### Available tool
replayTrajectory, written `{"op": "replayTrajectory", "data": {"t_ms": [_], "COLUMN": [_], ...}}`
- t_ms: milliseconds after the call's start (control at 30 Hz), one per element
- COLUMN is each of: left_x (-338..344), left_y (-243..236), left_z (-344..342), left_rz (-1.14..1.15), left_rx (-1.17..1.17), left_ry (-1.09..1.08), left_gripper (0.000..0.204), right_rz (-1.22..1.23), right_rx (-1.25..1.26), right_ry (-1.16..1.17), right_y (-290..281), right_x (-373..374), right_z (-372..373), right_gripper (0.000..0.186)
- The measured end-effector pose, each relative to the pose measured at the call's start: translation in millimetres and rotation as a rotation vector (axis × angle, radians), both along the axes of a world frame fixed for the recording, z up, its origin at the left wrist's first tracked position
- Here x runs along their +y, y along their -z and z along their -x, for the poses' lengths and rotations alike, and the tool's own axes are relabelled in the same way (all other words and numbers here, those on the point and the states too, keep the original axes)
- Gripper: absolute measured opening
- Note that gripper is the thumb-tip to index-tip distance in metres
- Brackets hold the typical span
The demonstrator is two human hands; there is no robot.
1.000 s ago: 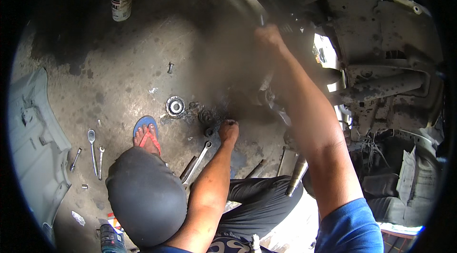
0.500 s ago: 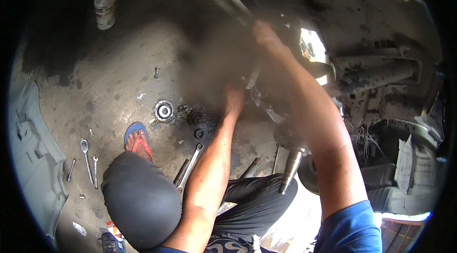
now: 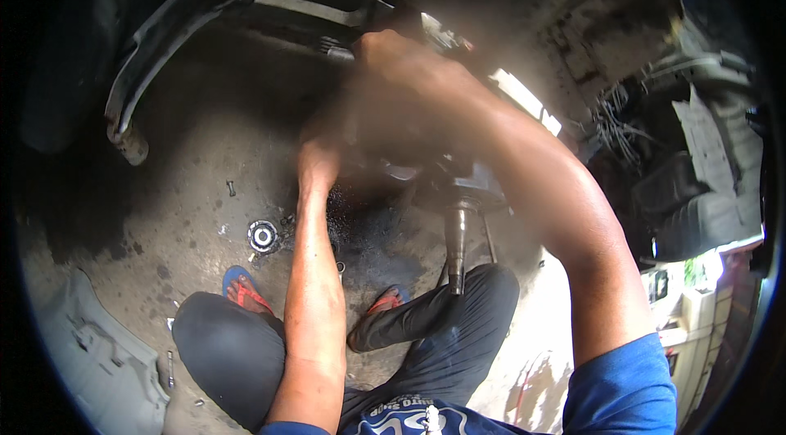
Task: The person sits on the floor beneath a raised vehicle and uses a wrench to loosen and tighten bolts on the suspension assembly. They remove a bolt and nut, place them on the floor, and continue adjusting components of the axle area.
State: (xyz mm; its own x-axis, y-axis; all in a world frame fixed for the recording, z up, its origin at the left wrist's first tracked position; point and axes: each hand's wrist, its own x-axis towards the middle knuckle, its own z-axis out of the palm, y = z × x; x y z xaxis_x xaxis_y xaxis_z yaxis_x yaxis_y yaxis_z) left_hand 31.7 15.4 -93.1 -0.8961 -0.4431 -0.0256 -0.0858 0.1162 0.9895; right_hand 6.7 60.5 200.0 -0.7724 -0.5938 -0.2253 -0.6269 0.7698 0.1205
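A hazy smear blurs the middle of the view. My right hand [image 3: 389, 53] reaches far forward beside a dark car part under the body, its fingers curled; what they grip is hidden. Lower and to the left, my left hand [image 3: 319, 158] fades into the haze, so its fingers and anything in them cannot be made out. Between my forearms a greasy metal spindle [image 3: 458, 238] juts toward me from the wheel hub area. My left hand is apart from it, on its far left side.
On the stained floor lie a round bearing [image 3: 263, 236], a bolt [image 3: 231, 188] and a wrench [image 3: 171, 369]. A grey body panel [image 3: 110, 361] rests at lower left. A curved fender edge [image 3: 160, 42] hangs at upper left, and loose wires [image 3: 618, 120] dangle at right.
My view has shifted, bringing the fender edge further in and the spindle more upright. Both hands now appear further left in the picture, and the right one remains raised far forward.
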Motion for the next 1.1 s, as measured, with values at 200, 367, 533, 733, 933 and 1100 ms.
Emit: {"op": "replayTrajectory", "data": {"t_ms": [200, 367, 533, 733, 933, 1100], "left_x": [-8, -69, -129, -116, -80, -55], "left_y": [8, -53, -154, -188, -182, -170], "left_z": [-15, -21, -52, -122, -99, -75], "left_rz": [-0.28, -0.227, 0.318, 0.652, 0.814, 0.922], "left_rx": [-0.049, -0.028, -0.12, -0.154, -0.385, -0.542], "left_ry": [-0.011, -0.068, 0.075, 0.054, 0.139, 0.517], "left_gripper": [0.036, 0.027, 0.031, 0.029, 0.032, 0.038], "right_rz": [0.581, 0.778, 0.667, 1.359, 1.601, 1.068], "right_rx": [-0.196, -0.555, -0.959, -1.249, -1.466, -0.964], "right_ry": [0.081, 0.344, 0.802, 1.435, 1.695, 1.375], "right_y": [4, 160, 286, 367, 393, 425], "right_x": [58, 101, 138, 140, 135, 142], "right_z": [-76, -180, -228, -230, -227, -237], "right_gripper": [0.039, 0.046, 0.049, 0.028, 0.023, 0.052]}}
